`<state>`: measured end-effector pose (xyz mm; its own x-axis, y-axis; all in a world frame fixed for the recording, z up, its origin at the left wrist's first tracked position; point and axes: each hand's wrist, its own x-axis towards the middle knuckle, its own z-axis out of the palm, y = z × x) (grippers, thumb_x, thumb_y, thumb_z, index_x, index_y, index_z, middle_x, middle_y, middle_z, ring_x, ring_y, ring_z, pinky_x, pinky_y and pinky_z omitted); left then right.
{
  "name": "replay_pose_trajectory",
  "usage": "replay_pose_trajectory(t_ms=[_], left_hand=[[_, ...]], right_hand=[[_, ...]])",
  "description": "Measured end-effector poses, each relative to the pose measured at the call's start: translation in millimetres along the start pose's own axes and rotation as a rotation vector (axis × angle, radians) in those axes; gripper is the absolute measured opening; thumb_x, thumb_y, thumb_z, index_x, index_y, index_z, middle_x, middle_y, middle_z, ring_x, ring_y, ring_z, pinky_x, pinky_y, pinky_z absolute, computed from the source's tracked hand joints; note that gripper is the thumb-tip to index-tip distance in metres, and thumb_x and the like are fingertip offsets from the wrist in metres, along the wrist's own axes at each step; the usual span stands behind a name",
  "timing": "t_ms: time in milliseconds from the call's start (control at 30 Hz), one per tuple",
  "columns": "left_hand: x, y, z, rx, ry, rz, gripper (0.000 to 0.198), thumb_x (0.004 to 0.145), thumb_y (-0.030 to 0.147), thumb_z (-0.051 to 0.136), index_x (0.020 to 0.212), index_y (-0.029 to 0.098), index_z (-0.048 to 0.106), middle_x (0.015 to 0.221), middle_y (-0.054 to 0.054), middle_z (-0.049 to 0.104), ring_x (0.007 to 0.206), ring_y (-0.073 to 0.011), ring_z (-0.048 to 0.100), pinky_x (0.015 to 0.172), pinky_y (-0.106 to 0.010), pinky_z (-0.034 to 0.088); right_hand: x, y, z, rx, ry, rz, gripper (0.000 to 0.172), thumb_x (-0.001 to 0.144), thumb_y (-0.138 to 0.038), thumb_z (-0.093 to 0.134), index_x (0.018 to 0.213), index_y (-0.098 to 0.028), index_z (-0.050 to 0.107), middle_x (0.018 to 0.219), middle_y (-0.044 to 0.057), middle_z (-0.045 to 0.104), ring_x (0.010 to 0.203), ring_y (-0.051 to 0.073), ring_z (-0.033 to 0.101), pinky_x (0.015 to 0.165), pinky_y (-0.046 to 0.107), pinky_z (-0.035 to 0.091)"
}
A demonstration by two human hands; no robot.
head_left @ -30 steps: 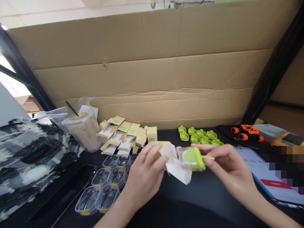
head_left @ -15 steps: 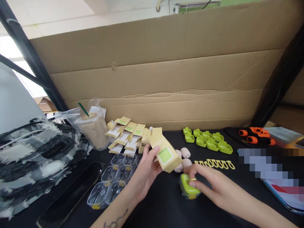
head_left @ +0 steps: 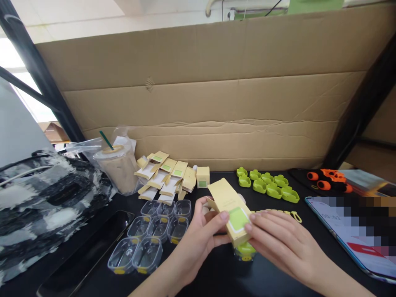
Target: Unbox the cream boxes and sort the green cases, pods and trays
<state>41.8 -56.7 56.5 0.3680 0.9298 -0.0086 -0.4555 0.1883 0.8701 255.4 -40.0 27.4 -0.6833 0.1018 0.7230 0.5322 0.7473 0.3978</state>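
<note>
A yellow carton with a green square window (head_left: 227, 206) is tilted in front of me, held between both hands. My left hand (head_left: 206, 231) grips its left side, the thumb on the front. My right hand (head_left: 278, 237) presses its fingers on the lower right side. Just beneath the carton, a small clear container with a green lid (head_left: 246, 251) is partly hidden. Pale round pieces behind the carton are mostly covered. Yellow loops (head_left: 296, 217) lie partly behind my right hand. Several clear containers (head_left: 147, 252) stand left of my left hand.
Flattened yellow cartons (head_left: 167, 177) lie at the back, beside an upright small carton (head_left: 203, 177). Green lids (head_left: 274, 190) sit back right, near an orange toy car (head_left: 334, 176). A bagged drink cup (head_left: 119, 165), a dark phone (head_left: 89, 251) and a lit phone (head_left: 355, 243) flank the hands.
My right hand has left the green-lidded container and moved up onto the carton. The carton has shifted right and down with my left hand, uncovering the upright small carton and more clear containers.
</note>
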Motion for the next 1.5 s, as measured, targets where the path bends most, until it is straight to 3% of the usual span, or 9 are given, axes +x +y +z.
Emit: replay_pose_trajectory(t_ms=[133,233,467,600,733,967,1133,1333,1500], left_hand=[[-0.1,-1.9,0.5,0.031,0.033,-0.014,0.028,0.087,0.028,0.059,0.102,0.021,0.037,0.109,-0.009,0.064,0.092,-0.021,0.066,0.084,-0.043,0.052],[-0.2,-0.5,1.7,-0.011,0.044,-0.02,0.022,0.089,0.029,0.055,0.099,0.021,0.037,0.113,-0.01,0.063,0.089,-0.0189,0.067,0.084,-0.042,0.051],[2.3,1.4,1.8,-0.072,0.072,0.004,0.026,0.09,0.028,0.054,0.107,0.021,0.035,0.117,-0.012,0.063,0.1,-0.0201,0.064,0.092,-0.039,0.046],[2.5,0.6,1.7,-0.029,0.076,-0.018,0.028,0.09,0.032,0.054,0.108,0.021,0.036,0.118,-0.012,0.062,0.096,-0.02,0.064,0.087,-0.038,0.048],[1.4,0.6,2.5,-0.011,0.092,-0.019,0.035,0.088,0.031,0.057,0.114,0.022,0.035,0.12,-0.013,0.06,0.098,-0.0221,0.063,0.086,-0.041,0.05],[2.4,-1.7,1.4,0.04,0.209,0.004,0.053,0.08,0.028,0.067,0.121,0.019,0.034,0.125,-0.017,0.057,0.104,-0.0258,0.061,0.084,-0.04,0.051],[4.0,-6.6,-1.8,-0.024,0.175,0.001,0.045,0.08,0.027,0.069,0.114,0.017,0.042,0.121,-0.014,0.061,0.108,-0.0248,0.061,0.088,-0.036,0.049],[4.5,-8.0,-0.2,-0.061,0.137,0.033,0.04,0.079,0.025,0.07,0.111,0.014,0.05,0.119,-0.013,0.063,0.11,-0.0246,0.059,0.095,-0.037,0.046],[4.0,-7.3,0.5,-0.092,0.104,-0.024,0.034,0.081,0.03,0.067,0.107,0.011,0.055,0.121,-0.015,0.062,0.115,-0.0267,0.056,0.1,-0.038,0.042]], right_hand=[[11.4,-2.2,-5.4,-0.024,0.068,-0.016,0.021,0.088,-0.012,0.054,0.102,-0.023,0.064,0.095,0.004,0.075,0.089,0.017,0.069,0.085,0.031,0.057],[20.8,-4.6,-8.0,-0.021,0.13,0.043,0.022,0.091,-0.012,0.047,0.086,-0.027,0.063,0.096,0.006,0.074,0.086,0.017,0.07,0.076,0.029,0.059],[30.1,-6.1,-12.2,-0.003,0.109,0.007,0.026,0.094,-0.012,0.039,0.08,-0.023,0.057,0.092,0.006,0.076,0.099,0.019,0.067,0.081,0.033,0.056],[29.8,-5.8,-13.4,0.014,0.1,-0.049,0.024,0.095,-0.009,0.039,0.086,-0.021,0.059,0.089,0.005,0.075,0.088,0.016,0.068,0.075,0.03,0.055],[19.1,-5.0,-8.4,0.02,0.059,0.001,0.03,0.096,-0.007,0.035,0.104,-0.019,0.061,0.082,0.004,0.071,0.079,0.014,0.064,0.075,0.028,0.05],[11.9,-4.3,-3.4,-0.017,-0.015,0.066,0.032,0.094,-0.005,0.036,0.108,-0.015,0.062,0.089,0.006,0.063,0.083,0.018,0.058,0.08,0.034,0.046],[10.6,-6.1,-2.1,0.014,0.016,0.02,0.037,0.092,-0.003,0.037,0.109,-0.022,0.064,0.086,0.002,0.062,0.086,0.016,0.056,0.087,0.031,0.043],[10.3,-7.5,-1.3,0.04,0.103,0.039,0.03,0.096,-0.01,0.041,0.103,-0.024,0.066,0.091,0.0,0.069,0.092,0.015,0.052,0.096,0.028,0.038],[15.3,-11.0,-3.6,0.028,0.108,-0.023,0.027,0.095,-0.011,0.045,0.099,-0.025,0.068,0.081,0.0,0.066,0.087,0.014,0.052,0.094,0.028,0.037]])
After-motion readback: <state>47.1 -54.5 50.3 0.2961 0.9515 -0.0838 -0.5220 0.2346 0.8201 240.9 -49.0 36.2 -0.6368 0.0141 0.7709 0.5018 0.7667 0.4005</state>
